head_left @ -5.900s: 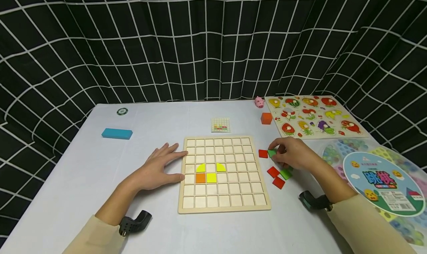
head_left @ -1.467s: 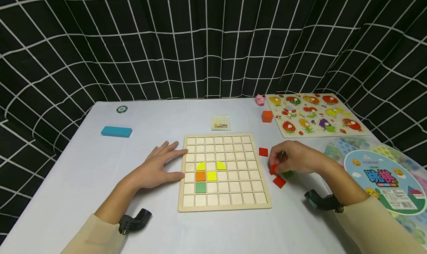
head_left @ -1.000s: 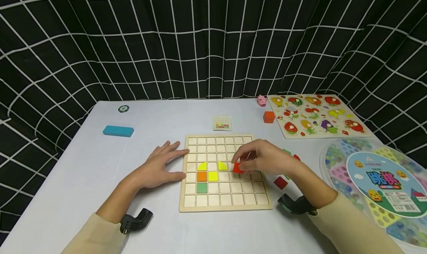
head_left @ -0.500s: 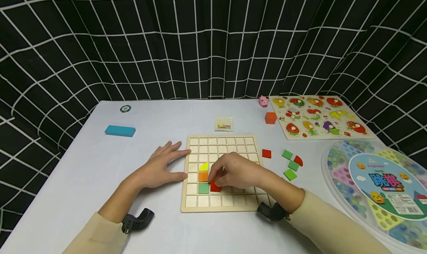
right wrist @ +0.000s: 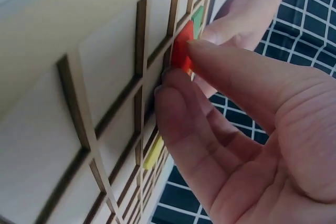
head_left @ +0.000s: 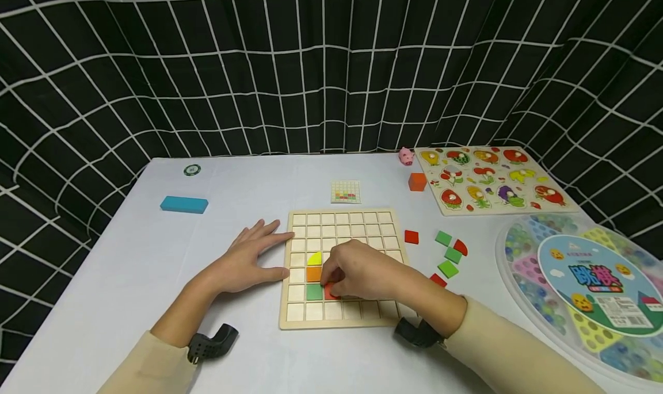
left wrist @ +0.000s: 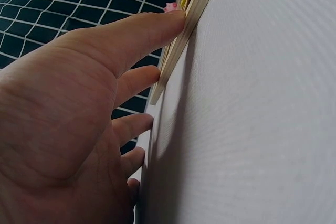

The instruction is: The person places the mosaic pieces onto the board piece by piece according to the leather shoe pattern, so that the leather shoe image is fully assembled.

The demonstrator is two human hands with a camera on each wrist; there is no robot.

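White worktop [head_left: 248,192]: right hand [head_left: 362,270] pinching thin, stiff, light red square tile [right wrist: 182,51] by edges over wooden grid board [head_left: 385,218]; left hand [head_left: 247,261] flat, steadying board.

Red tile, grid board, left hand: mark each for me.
red tile [right wrist: 182,51], right wrist view, on its visible red face between the fingers.
grid board [head_left: 339,318], head view, on its near wooden rim.
left hand [head_left: 243,261], head view, on the back of the hand.

Hand [head_left: 362,270] perhaps hides yellow tiles.
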